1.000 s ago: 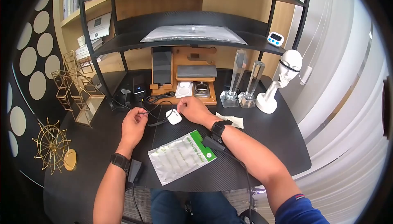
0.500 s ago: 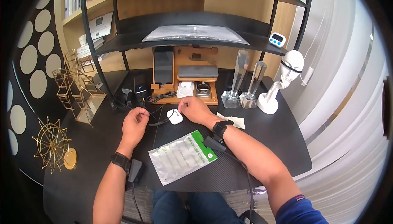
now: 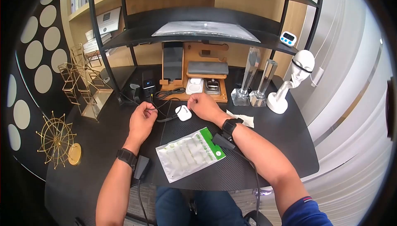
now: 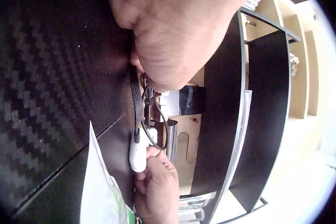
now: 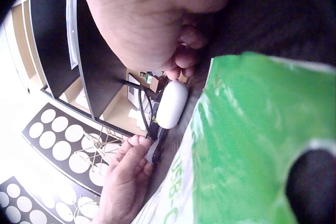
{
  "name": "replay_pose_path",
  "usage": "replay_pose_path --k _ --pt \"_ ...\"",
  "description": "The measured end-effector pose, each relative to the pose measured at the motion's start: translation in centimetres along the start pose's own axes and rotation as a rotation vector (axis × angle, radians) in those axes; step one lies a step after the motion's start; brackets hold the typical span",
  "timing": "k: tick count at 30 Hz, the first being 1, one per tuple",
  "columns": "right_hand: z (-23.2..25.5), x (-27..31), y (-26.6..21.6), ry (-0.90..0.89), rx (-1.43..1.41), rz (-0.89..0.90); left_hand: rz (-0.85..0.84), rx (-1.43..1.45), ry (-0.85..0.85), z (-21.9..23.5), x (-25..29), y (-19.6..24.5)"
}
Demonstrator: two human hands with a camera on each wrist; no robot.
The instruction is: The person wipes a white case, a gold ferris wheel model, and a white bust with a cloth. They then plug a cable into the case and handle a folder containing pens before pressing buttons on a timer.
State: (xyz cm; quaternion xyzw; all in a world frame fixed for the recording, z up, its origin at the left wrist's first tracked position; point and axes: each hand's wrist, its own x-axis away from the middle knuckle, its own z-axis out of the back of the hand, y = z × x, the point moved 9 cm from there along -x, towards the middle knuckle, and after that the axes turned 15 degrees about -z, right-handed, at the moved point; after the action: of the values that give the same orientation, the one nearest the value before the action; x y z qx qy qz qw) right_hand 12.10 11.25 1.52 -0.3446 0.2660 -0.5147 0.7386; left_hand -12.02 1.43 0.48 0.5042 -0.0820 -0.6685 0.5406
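Note:
My left hand (image 3: 141, 121) pinches a thin black cable (image 3: 161, 111) between thumb and fingertips, left of a white earbud case (image 3: 183, 113). From the pinched part the cable loops over toward the case. A black woven strap (image 4: 136, 95) runs from near the left fingers to the case. My right hand (image 3: 204, 107) is on the case's other side, fingers curled, fingertips right at the case's edge in the right wrist view. I cannot tell what, if anything, these fingertips pinch. In front lies a clear-and-green USB-C cable bag (image 3: 189, 153).
Behind stands a wooden dock (image 3: 204, 52) with a phone, beside a coiled cable (image 3: 170, 93) and a small black charger (image 3: 148, 81). Crystal trophies (image 3: 246, 79) and a white head statue (image 3: 283, 89) stand right, gold wheel ornaments (image 3: 56, 139) left. A cloth (image 3: 244, 119) lies by the right wrist.
The head view has shifted, so the whole desk appears a little further right and higher. Both hands keep nearly the same places beside the case, and the left still pinches the cable.

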Motion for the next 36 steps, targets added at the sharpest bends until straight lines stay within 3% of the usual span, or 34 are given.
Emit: replay_pose_path --k 24,36 --pt "0.1 0.1 -0.2 -0.018 -0.012 0.002 0.053 -0.001 0.008 0.1 0.1 -0.2" --pt "-0.1 -0.4 0.2 -0.011 -0.022 0.017 -0.048 -0.025 -0.033 -0.3 0.0 0.4"
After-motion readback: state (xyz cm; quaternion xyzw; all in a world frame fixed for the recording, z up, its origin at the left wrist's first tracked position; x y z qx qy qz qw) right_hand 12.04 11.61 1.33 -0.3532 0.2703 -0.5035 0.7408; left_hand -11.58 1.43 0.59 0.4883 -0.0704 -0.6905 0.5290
